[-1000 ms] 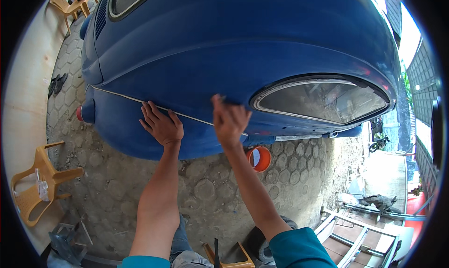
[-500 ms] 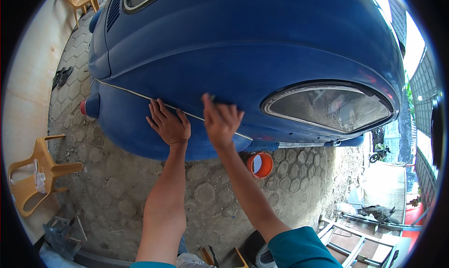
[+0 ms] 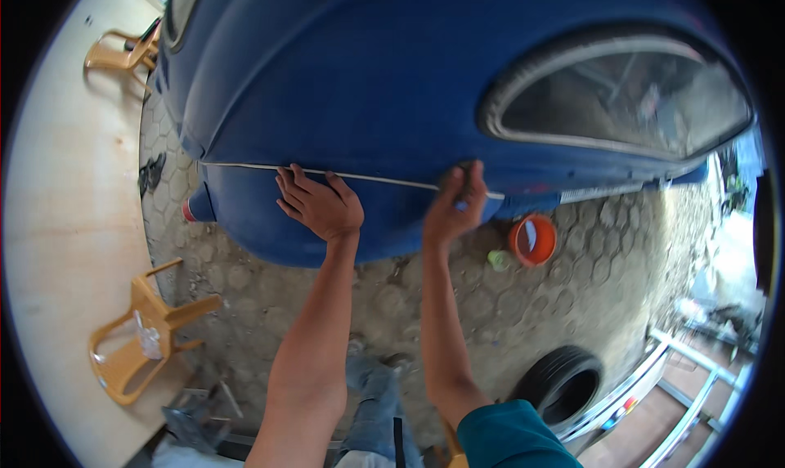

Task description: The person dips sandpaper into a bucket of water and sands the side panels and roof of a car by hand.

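A blue car with a rounded body stands before me. A thin pale strip runs along the seam between its body and its rounded fender. My left hand lies flat on the fender, fingers apart, their tips at the strip. Farther right, by the strip's right part and below the side window, is my right hand. Its fingers are bent around a small dark piece, too blurred to name.
An orange bucket stands on the paving, a small light-green thing beside it. A tire lies at lower right near a metal frame. Yellow plastic chairs stand at left by a pale wall panel.
My view has shifted, so the car sits differently in it. My right hand has moved right and down along the body to the strip. My left hand stays flat on the fender.
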The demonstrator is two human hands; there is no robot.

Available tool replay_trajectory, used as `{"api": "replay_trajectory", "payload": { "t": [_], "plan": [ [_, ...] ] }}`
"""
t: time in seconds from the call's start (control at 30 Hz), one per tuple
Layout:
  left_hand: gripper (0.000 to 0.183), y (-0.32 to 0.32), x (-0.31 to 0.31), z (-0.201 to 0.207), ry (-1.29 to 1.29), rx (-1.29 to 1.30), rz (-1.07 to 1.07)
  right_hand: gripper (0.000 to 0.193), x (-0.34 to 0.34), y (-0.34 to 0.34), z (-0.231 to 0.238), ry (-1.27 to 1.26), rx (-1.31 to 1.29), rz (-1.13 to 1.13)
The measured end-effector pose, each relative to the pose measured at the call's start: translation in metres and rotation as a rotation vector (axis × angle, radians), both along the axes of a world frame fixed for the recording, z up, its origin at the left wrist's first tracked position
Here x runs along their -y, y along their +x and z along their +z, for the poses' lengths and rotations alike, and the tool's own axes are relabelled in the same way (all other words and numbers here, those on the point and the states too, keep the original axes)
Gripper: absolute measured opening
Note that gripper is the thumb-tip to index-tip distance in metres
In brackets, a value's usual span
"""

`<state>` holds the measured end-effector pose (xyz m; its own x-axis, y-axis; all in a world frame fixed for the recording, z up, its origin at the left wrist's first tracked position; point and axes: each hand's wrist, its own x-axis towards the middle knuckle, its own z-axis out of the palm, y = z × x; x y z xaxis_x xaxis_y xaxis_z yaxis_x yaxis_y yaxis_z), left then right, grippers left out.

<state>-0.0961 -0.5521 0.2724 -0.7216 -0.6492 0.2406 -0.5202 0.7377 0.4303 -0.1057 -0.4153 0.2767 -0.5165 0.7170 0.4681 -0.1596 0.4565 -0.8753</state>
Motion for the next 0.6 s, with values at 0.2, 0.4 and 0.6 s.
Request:
{"api": "replay_trajectory", "payload": {
  "t": [0.2,0.4,0.6],
  "plan": [
    [0.057,-0.002,0.013,0.003,-0.023,0.018,-0.001,0.027,-0.043,-0.004,-0.007,0.298,0.075,0.037],
    [0.051,-0.004,0.011,-0.011,-0.062,0.039,-0.007,0.027,-0.07,-0.041,0.068,-0.36,-0.153,-0.151],
    [0.052,-0.004,0.018,-0.008,-0.066,0.064,0.013,0.026,-0.039,-0.006,0.022,0.519,0.036,0.155]
  ]
}}
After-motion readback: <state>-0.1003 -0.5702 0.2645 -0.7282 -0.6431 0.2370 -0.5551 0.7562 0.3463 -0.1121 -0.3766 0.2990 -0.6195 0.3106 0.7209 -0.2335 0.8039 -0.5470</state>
